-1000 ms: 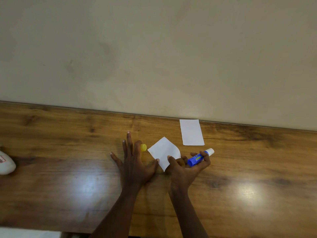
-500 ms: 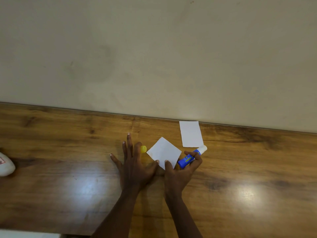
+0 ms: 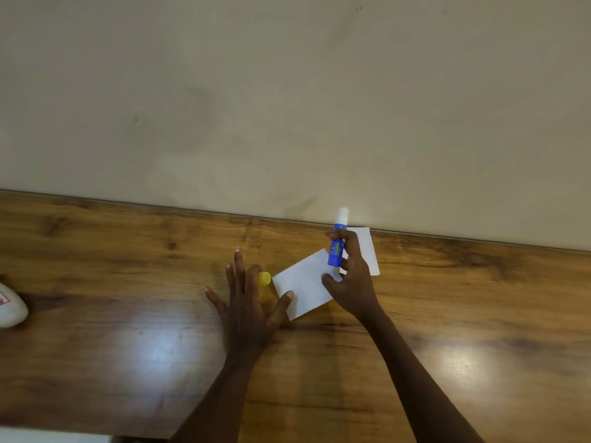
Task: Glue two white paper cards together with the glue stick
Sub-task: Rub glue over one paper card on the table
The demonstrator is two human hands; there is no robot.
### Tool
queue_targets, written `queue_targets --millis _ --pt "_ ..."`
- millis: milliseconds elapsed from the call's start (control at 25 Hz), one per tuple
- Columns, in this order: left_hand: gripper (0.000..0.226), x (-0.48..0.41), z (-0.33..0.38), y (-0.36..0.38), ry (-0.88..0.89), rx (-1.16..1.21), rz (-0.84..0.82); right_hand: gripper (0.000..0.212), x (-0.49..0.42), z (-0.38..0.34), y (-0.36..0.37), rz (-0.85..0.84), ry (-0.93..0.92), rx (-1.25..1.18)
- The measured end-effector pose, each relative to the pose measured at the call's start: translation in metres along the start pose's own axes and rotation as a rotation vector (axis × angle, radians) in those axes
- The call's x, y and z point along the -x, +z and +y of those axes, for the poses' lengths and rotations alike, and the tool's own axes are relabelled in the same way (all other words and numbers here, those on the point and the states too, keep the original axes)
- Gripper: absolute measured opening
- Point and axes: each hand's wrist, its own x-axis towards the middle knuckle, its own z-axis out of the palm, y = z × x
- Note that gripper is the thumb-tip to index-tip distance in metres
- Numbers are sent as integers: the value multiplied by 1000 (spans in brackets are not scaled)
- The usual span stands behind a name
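A white paper card [image 3: 303,284] lies tilted on the wooden table [image 3: 128,282]. My left hand [image 3: 248,310] rests flat beside it, fingers spread, thumb tip pressing the card's left corner. My right hand [image 3: 351,279] holds the blue glue stick [image 3: 337,247] upright, its white uncapped tip pointing up toward the wall, while its thumb touches the card's right edge. A second white card [image 3: 367,247] lies by the wall, partly hidden behind my right hand. The yellow cap [image 3: 264,278] sits by my left index finger.
A white object with a red label [image 3: 11,306] lies at the table's left edge. A beige wall [image 3: 287,107] runs along the table's far edge just behind the cards. A pale surface [image 3: 48,438] shows at the bottom left.
My right hand moved up and to the right, turning the glue stick from lying sideways to standing upright over the far card. My left hand stayed put on the card's corner.
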Motion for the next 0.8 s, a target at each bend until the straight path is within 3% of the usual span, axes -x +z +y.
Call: queue_targets --millis 200,320,400,520,600,720,800 --pt "75 -1 2 -1 5 -55 -11 61 -4 19 12 -214 -15 252" --pt "74 -1 2 -1 18 -54 6 52 -4 19 15 -41 -37 415" --pt "75 -1 1 0 18 -62 4 34 2 13 18 190 -83 265" --pt "76 -2 1 1 14 -71 -6 6 12 -1 26 413 51 -344" --pt "77 -2 0 2 14 -69 -5 9 18 -2 33 346 239 -563" --pt "78 -2 -1 1 31 -78 -2 15 21 3 41 121 335 -420" --pt "78 -2 -2 1 31 -80 -5 7 18 4 45 53 313 -293"
